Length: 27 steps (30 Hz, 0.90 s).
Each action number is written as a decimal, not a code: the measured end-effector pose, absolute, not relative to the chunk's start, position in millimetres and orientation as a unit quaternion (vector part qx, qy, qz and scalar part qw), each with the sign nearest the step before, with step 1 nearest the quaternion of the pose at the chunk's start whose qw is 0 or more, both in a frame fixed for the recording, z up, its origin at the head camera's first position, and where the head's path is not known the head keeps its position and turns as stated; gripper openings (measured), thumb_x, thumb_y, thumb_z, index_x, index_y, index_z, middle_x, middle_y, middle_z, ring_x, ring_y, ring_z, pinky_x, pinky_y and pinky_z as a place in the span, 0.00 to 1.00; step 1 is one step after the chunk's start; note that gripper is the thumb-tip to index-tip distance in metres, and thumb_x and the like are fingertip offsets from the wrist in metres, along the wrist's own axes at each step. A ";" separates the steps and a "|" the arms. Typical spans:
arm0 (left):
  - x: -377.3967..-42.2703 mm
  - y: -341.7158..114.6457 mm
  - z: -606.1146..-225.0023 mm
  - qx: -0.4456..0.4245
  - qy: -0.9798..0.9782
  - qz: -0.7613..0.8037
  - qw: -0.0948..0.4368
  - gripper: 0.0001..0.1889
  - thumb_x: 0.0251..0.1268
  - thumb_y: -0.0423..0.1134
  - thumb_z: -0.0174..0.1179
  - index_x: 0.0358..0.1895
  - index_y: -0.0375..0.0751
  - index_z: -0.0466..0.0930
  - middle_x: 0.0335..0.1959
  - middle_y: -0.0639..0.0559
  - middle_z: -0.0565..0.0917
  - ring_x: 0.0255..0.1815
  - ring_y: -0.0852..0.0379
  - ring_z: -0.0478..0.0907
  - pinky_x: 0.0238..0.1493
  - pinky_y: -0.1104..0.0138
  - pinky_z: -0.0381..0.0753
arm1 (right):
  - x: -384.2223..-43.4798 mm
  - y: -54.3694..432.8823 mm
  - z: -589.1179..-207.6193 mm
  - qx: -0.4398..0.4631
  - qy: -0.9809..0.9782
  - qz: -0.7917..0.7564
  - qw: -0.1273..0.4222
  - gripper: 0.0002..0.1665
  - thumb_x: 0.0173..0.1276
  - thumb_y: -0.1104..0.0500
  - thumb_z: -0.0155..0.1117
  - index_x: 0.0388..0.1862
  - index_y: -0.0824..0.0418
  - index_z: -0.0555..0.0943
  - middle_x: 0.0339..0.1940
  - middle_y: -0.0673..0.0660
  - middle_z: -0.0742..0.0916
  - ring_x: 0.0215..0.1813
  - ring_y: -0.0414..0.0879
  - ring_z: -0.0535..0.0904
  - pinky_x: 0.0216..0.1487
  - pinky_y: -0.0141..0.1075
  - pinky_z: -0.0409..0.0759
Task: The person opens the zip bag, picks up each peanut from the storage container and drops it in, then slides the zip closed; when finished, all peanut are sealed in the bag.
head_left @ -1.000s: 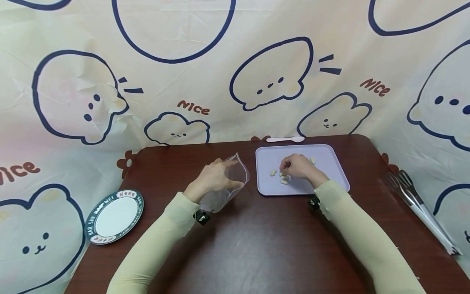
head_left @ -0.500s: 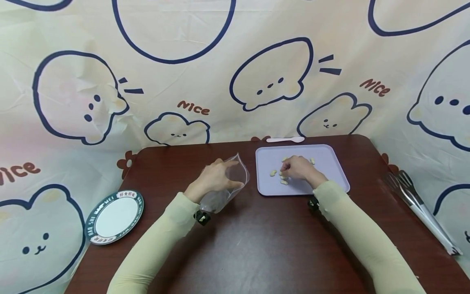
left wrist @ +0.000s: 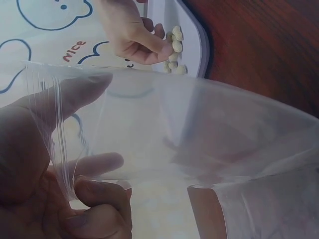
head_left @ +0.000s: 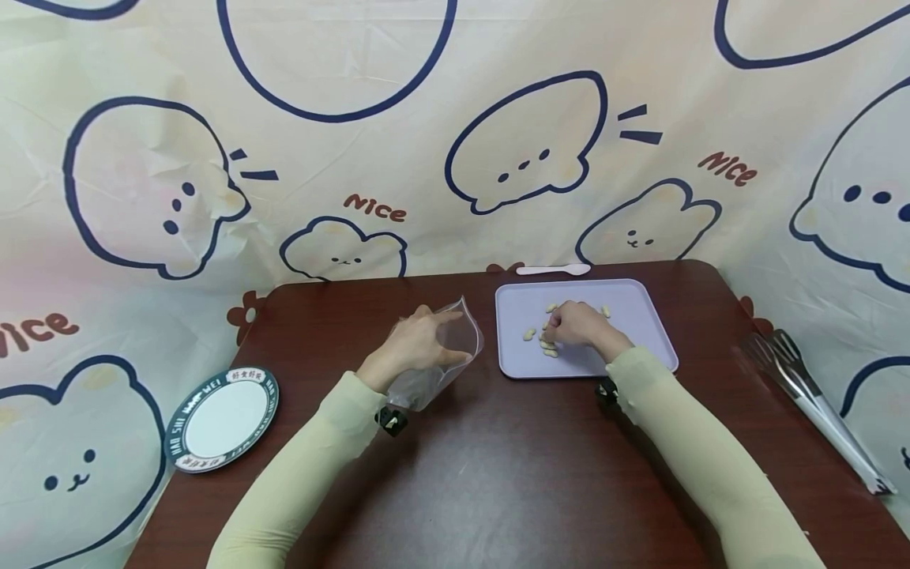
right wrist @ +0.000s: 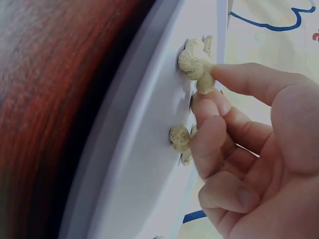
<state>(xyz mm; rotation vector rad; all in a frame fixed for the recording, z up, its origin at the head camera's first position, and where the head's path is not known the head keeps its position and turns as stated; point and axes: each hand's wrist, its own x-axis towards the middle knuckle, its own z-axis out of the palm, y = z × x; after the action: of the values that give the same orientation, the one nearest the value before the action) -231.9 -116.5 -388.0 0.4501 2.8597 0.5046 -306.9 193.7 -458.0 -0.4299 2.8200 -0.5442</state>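
Note:
My left hand (head_left: 419,341) holds a clear zip bag (left wrist: 209,129) by its mouth. Thumb and a finger are spread inside the opening, while other fingers curl against the outside. The mouth gapes toward the lilac tray (head_left: 515,304). Over that tray, my right hand (head_left: 579,322) pinches a peanut (right wrist: 205,82) in its shell between thumb and fingertips. Right at the fingertips lie other peanuts in a small cluster (head_left: 550,348). A separate peanut (head_left: 529,335) lies to the left, another (head_left: 606,311) farther right behind the hand.
Behind the tray lies a pale pink spoon (head_left: 554,270). A round plate (head_left: 223,419) with a green patterned rim is at the table's left edge. Metal tongs (head_left: 817,411) lie along the right edge. A cartoon-printed cloth (head_left: 426,182) hangs around the brown table (head_left: 462,490).
My right hand has shifted slightly at the cluster, uncovering a peanut near the tray's back. The left hand and the bag stay nearly still.

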 end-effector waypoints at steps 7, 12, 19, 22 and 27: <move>-232.3 -115.3 -386.4 0.153 0.969 0.162 0.102 0.44 0.53 0.63 0.70 0.75 0.59 0.65 0.60 0.38 0.73 0.41 0.47 0.77 0.51 0.47 0.79 | -302.9 189.1 -451.8 -0.177 0.954 -0.233 0.061 0.08 0.63 0.54 0.64 0.26 0.53 0.86 0.25 0.47 0.86 0.29 0.44 0.76 0.35 0.36 0.70; -231.8 -114.8 -385.8 0.153 0.969 0.163 0.102 0.44 0.54 0.63 0.70 0.75 0.59 0.65 0.60 0.38 0.73 0.40 0.48 0.77 0.51 0.47 0.79 | -294.3 174.1 -433.5 -0.189 0.940 -0.279 0.049 0.10 0.65 0.49 0.68 0.30 0.52 0.87 0.28 0.48 0.88 0.29 0.43 0.77 0.33 0.36 0.71; -231.9 -114.0 -385.7 0.151 0.971 0.157 0.100 0.45 0.53 0.64 0.70 0.75 0.60 0.65 0.60 0.39 0.73 0.45 0.46 0.77 0.53 0.46 0.78 | -280.7 149.8 -412.0 -0.233 0.918 -0.320 0.038 0.09 0.66 0.48 0.69 0.31 0.51 0.87 0.26 0.47 0.87 0.30 0.41 0.78 0.34 0.36 0.74; -232.0 -113.7 -385.3 0.150 0.972 0.150 0.100 0.45 0.53 0.64 0.70 0.75 0.60 0.64 0.60 0.39 0.74 0.46 0.46 0.77 0.51 0.47 0.79 | -274.0 139.6 -405.7 -0.245 0.909 -0.333 0.043 0.09 0.66 0.47 0.69 0.31 0.49 0.87 0.24 0.46 0.85 0.28 0.41 0.76 0.32 0.36 0.74; -231.4 -112.3 -384.9 0.144 0.973 0.151 0.096 0.46 0.51 0.64 0.70 0.76 0.61 0.63 0.59 0.39 0.74 0.44 0.46 0.78 0.49 0.49 0.80 | -264.7 124.5 -398.9 -0.267 0.901 -0.340 0.034 0.09 0.66 0.46 0.69 0.31 0.47 0.87 0.25 0.45 0.85 0.28 0.41 0.75 0.30 0.35 0.72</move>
<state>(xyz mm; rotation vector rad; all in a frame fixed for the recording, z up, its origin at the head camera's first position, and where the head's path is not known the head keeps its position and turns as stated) -231.4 -112.3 -384.9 0.4258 2.8834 0.4478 -264.7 124.5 -398.9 -0.8221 2.7703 -1.0453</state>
